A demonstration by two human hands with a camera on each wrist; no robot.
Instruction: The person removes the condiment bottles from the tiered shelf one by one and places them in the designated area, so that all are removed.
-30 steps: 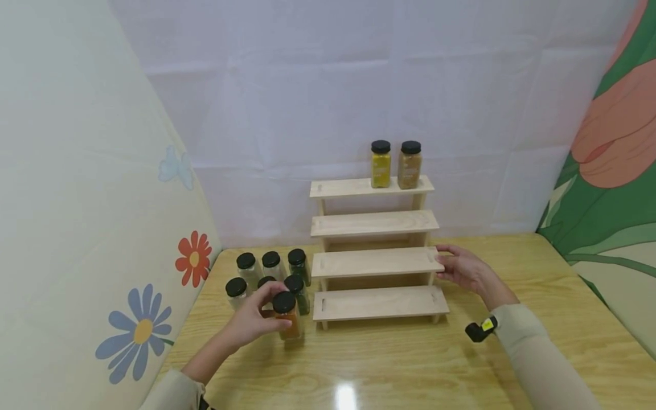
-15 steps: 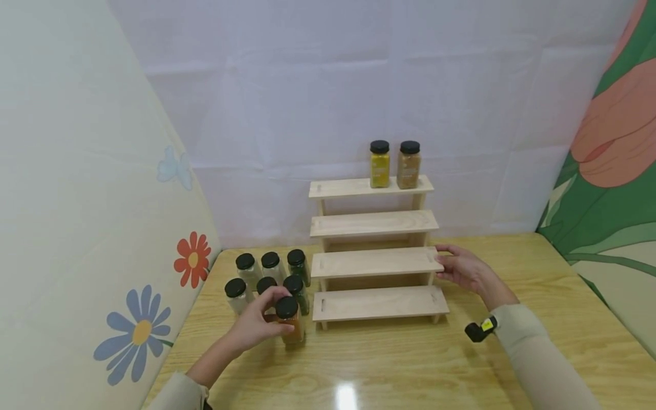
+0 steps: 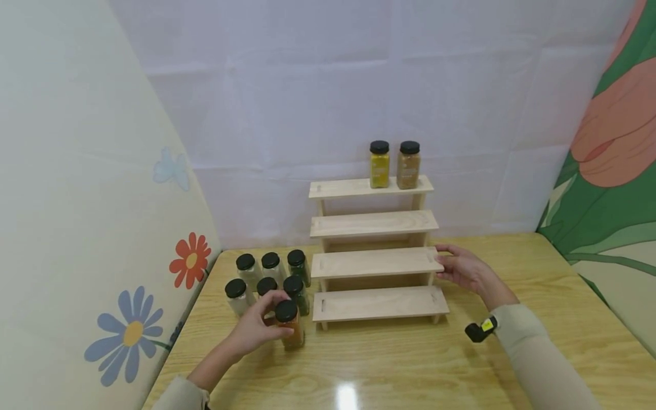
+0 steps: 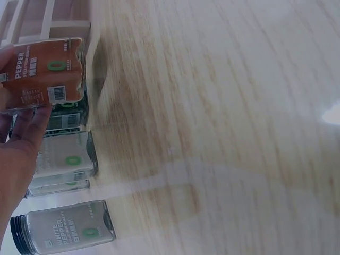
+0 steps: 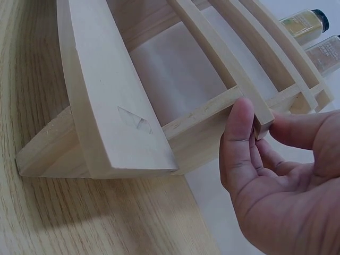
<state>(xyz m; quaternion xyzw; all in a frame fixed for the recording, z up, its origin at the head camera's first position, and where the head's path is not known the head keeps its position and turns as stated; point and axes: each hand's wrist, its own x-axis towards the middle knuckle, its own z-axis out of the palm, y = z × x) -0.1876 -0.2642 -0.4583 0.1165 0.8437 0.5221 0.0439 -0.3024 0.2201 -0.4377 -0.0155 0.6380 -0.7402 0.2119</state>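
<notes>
Looking down from the head camera, I see my left hand point(image 3: 251, 330) curled around the orange pepper jar point(image 3: 289, 330), fingers point(image 4: 32, 125) wrapped on its side; it stands on the bench point(image 3: 400, 364) just left of the wooden rack point(image 3: 376, 262). My right hand point(image 3: 463, 267) pinches the right end of the rack's second step, thumb and fingers lightly closed on the edge. Counting: six more black-lidded jars point(image 3: 269, 273) cluster behind the held one, two jars point(image 3: 394, 165) stand on the top step, four steps altogether.
</notes>
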